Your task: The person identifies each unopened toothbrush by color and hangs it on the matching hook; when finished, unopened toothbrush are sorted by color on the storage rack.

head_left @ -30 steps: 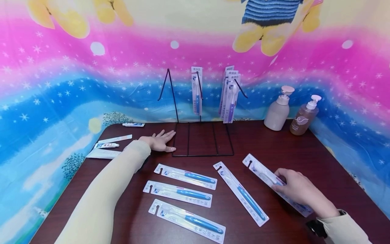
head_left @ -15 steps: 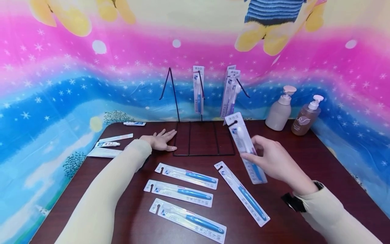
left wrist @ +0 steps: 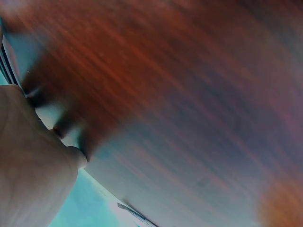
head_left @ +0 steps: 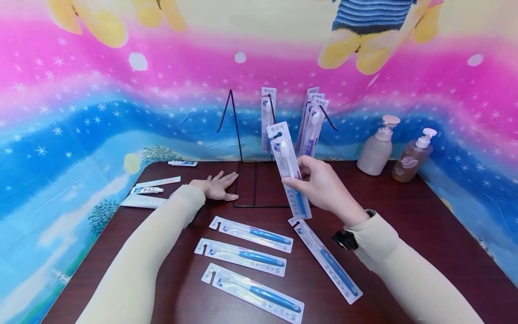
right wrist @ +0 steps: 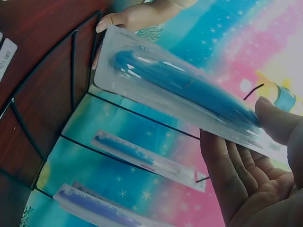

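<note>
My right hand (head_left: 323, 182) pinches a packaged toothbrush (head_left: 288, 162) with a blue handle, thumb in front and fingers behind. The pack is raised and tilted before the black wire rack (head_left: 256, 184), its slotted end up. In the right wrist view the blue handle (right wrist: 175, 90) points toward the rack's base. My left hand (head_left: 218, 185) lies on the table with fingers spread, fingertips right at the left side of the rack's base. One blue toothbrush pack (head_left: 267, 108) hangs on the middle hook, partly hidden by the held one. Purple toothbrush packs (head_left: 313, 128) hang on the right hook.
Several blue toothbrush packs (head_left: 252, 235) lie on the dark wooden table (head_left: 404, 225) in front. Toothpaste tubes (head_left: 147, 190) lie at the left edge, another tube (head_left: 183, 164) behind. Two pump bottles (head_left: 375, 153) stand back right. The left hook (head_left: 225, 110) is bare.
My right hand has lifted the toothbrush pack off the table at the right and carried it up and leftward to the rack. The left hand stays in place.
</note>
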Motion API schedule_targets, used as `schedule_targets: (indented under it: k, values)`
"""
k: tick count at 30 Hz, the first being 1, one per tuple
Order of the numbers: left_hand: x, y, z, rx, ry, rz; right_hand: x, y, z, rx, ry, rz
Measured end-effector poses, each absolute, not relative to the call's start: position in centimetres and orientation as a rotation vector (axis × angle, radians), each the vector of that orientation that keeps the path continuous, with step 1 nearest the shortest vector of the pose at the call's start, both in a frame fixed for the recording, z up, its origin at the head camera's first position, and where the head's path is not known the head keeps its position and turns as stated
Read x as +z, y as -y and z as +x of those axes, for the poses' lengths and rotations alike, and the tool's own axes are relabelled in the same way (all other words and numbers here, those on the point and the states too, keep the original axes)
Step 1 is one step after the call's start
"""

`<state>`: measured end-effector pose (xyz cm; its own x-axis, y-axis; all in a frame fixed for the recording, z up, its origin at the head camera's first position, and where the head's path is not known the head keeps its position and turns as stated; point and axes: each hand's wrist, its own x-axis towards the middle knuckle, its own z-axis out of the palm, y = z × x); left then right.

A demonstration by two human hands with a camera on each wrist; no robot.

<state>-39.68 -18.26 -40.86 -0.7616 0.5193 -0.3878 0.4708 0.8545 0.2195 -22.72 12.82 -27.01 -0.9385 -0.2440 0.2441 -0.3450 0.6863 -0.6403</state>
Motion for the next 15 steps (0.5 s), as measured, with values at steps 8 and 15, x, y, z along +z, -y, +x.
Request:
schedule_targets:
  k: [8,15]
  values:
    - [-40.7,18.2,-39.7,0.161,-2.577,0.726,-27.4,-11.9,-24.8,1.08,2.768,0.406]
    - [-41.0,18.3,-39.7,0.157,-2.589,0.722,-27.7,-10.8,-28.3,1.079,2.773,0.343]
